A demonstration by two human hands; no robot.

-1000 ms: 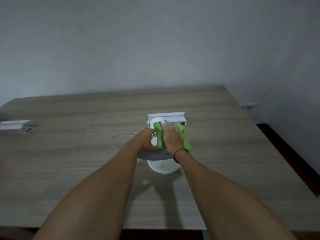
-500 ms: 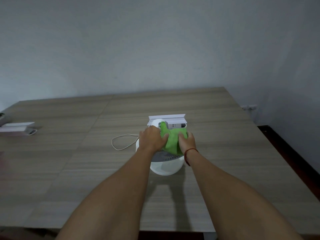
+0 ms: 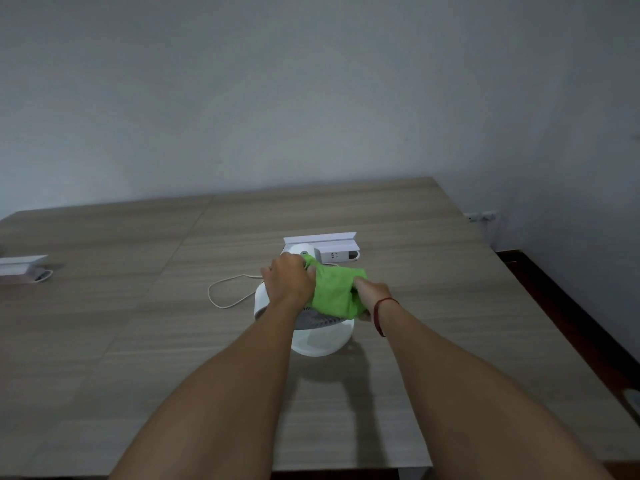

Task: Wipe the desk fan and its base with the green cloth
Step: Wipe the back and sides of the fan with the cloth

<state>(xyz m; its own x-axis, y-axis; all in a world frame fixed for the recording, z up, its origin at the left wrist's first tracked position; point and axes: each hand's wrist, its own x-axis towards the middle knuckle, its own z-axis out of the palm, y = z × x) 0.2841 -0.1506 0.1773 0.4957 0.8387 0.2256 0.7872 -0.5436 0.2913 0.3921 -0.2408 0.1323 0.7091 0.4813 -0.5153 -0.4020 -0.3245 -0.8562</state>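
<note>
We see 1 desk fan (image 3: 313, 336) on the surface (image 3: 138, 341); our 2 hands, left (image 3: 289, 287) & right (image 3: 372, 296), both grip 1 green cloth (image 3: 337, 294).

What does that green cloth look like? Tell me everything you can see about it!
The green cloth is bright lime green and looks soft and fuzzy, like microfibre. It is bunched and draped over the top of the white desk fan, hiding part of its grey grille. The left hand pinches its far left corner, and the right hand grips its right edge, so it is pulled between them. It touches only the fan and the two hands, not the wooden table.
</note>
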